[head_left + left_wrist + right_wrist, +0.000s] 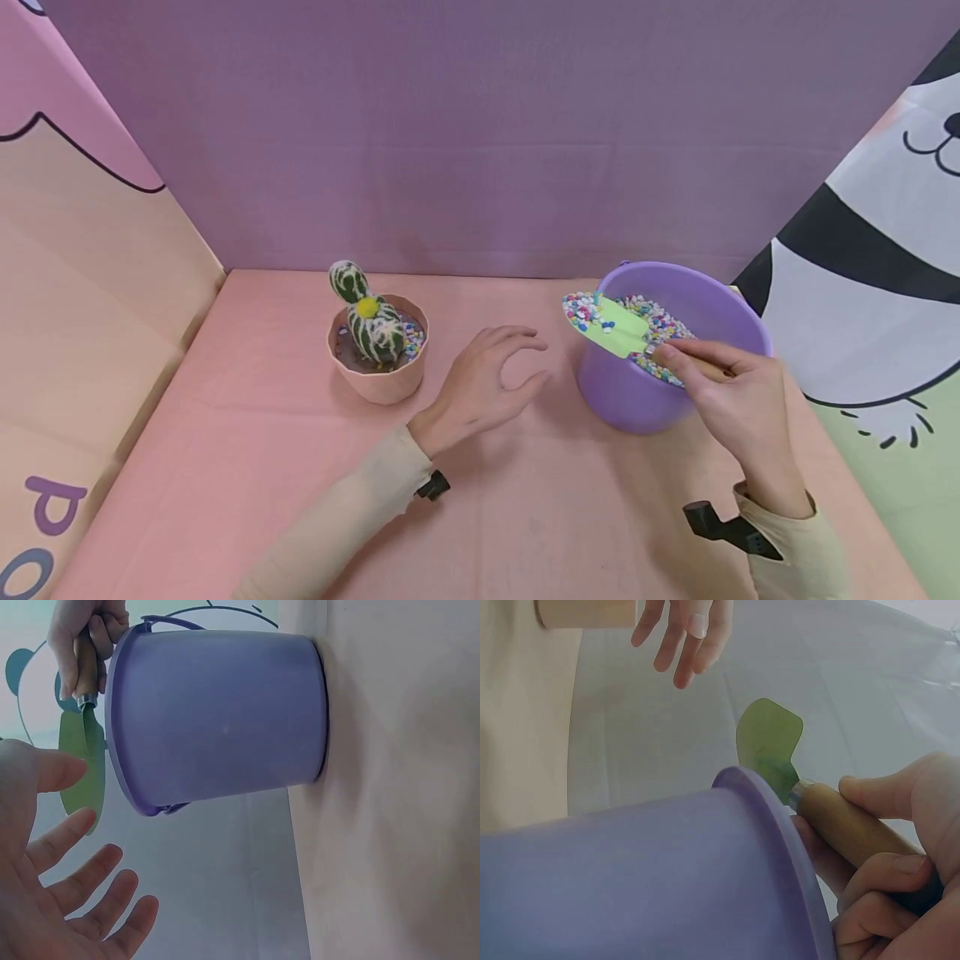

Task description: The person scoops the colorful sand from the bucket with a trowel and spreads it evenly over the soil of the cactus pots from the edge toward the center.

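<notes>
My right hand (738, 396) grips the wooden handle (855, 829) of a small green trowel (624, 333). Multicoloured pebbles (582, 310) are heaped at the trowel's tip. The blade sticks out over the left rim of a purple bucket (633, 400), which holds more pebbles of the same kind. Between bucket and plant pot, my left hand (483, 379) hovers with fingers spread and loosely bent, nothing in it. To its left stands a pale pink pot (382, 386) with a striped green cactus (375, 333) bearing a yellow flower. Some pebbles lie at the right side of the pot's brown soil.
A pink cloth (247, 417) covers the table. Behind it rises a purple backdrop (480, 150). Printed panels stand on both sides, the right one with a panda (877, 325). The bucket's handle (176, 808) hangs against its side.
</notes>
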The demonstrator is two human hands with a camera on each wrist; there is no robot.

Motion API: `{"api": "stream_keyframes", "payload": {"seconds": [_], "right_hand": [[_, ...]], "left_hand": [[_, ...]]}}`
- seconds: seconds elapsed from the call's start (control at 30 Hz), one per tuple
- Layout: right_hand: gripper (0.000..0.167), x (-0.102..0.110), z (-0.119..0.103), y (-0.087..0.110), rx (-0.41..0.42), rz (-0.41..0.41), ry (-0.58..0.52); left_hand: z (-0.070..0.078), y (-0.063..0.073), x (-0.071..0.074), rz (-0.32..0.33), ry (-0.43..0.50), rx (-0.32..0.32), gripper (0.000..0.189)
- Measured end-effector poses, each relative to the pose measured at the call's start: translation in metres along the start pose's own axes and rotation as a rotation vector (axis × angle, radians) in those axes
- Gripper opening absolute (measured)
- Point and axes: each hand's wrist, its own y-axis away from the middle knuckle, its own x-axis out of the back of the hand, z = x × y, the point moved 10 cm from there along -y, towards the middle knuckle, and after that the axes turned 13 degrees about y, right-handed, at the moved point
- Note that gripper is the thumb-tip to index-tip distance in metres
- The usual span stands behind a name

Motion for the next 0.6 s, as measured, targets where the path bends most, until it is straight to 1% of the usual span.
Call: {"api": "stream_keyframes", "payload": {"seconds": [0.2, 0.37, 0.6], "right_hand": [[0.034, -0.006, -0.01, 0.002, 0.037, -0.023, -0.015], [0.032, -0.011, -0.02, 0.005, 0.073, -0.042, -0.055], [0.033, -0.019, -0.029, 0.009, 0.091, -0.055, -0.034]], "left_hand": [[-0.006, 0.005, 0.008, 0.009, 0.001, 0.025, 0.037], [-0.011, 0.008, 0.013, 0.006, -0.01, 0.036, 0.036], [-0.012, 0.012, 0.022, 0.021, 0.012, 0.071, 0.036]]}}
